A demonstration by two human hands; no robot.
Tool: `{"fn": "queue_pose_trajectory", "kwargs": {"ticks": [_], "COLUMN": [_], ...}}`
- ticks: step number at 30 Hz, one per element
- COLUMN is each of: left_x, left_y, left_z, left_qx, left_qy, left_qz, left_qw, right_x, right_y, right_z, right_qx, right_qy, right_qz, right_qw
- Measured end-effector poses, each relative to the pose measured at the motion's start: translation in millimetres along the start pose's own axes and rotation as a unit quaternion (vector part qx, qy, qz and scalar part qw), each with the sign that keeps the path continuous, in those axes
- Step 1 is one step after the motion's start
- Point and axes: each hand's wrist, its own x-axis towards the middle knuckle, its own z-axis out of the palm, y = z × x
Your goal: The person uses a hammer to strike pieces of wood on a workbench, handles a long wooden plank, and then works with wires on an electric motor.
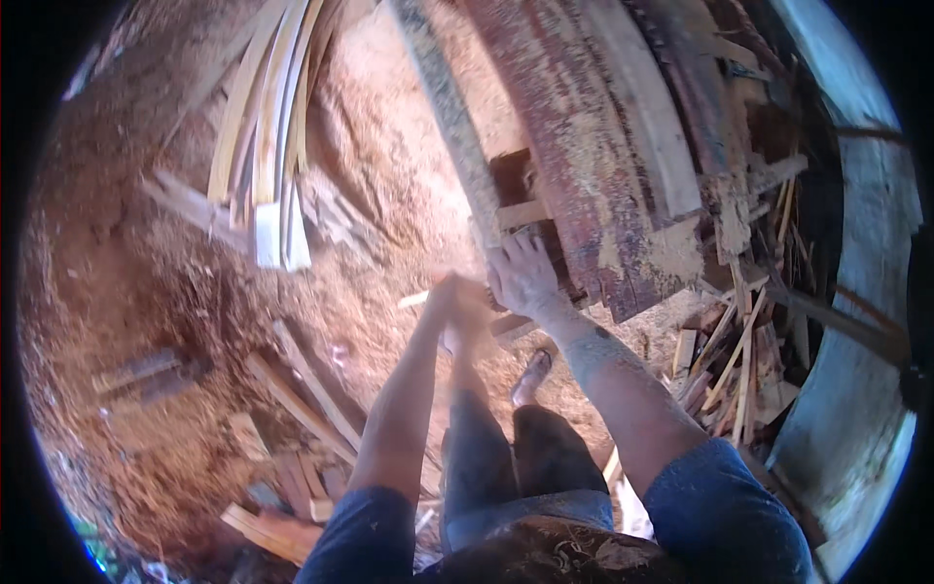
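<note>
My right hand (526, 276) lies palm down at the near end of a long, narrow, sawdust-covered plank (446, 107). Its fingers are stretched out and slightly apart over the plank's end. Just left of it, my left hand (465, 307) is smeared by motion, so its fingers cannot be made out. Whether it touches the plank is unclear. To the right of the plank lie wide, reddish-brown boards (574, 146), side by side and dusted with sawdust. Under the plank's near end, a short crosswise wood piece (522, 214) shows.
A bundle of long pale strips (277, 146) lies at the far left on sawdust-covered ground (126, 263). Scrap sticks (735, 360) are heaped at the right, beside a thick pale post (856, 321). Loose offcuts (302, 409) lie left of my legs.
</note>
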Motion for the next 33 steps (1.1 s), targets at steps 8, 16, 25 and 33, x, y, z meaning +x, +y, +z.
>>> {"fn": "queue_pose_trajectory", "kwargs": {"ticks": [8, 16, 25, 33], "left_x": [-115.1, -271.8, -354.3, -470.2], "left_y": [-1.5, -10.8, 57.6, 280.4], "left_z": [-112.2, -151.9, 72.5, 214.2], "left_qx": [0.233, 0.375, 0.542, 0.476], "left_qy": [0.006, 0.046, -0.158, -0.300], "left_qz": [0.029, -0.017, 0.238, 0.084], "left_qw": [0.972, 0.926, 0.790, 0.822], "right_x": [-24.0, -231.8, -748.3, -893.0], "right_y": [-2.5, -51.1, 141.9, 200.4], "right_z": [-21.0, -81.2, 75.0, 64.3], "right_qx": [-0.023, 0.370, 0.163, 0.030], "right_qy": [0.100, 0.018, -0.233, -0.126], "right_qz": [0.038, 0.064, 0.545, 0.493], "right_qw": [0.994, 0.927, 0.789, 0.860]}}
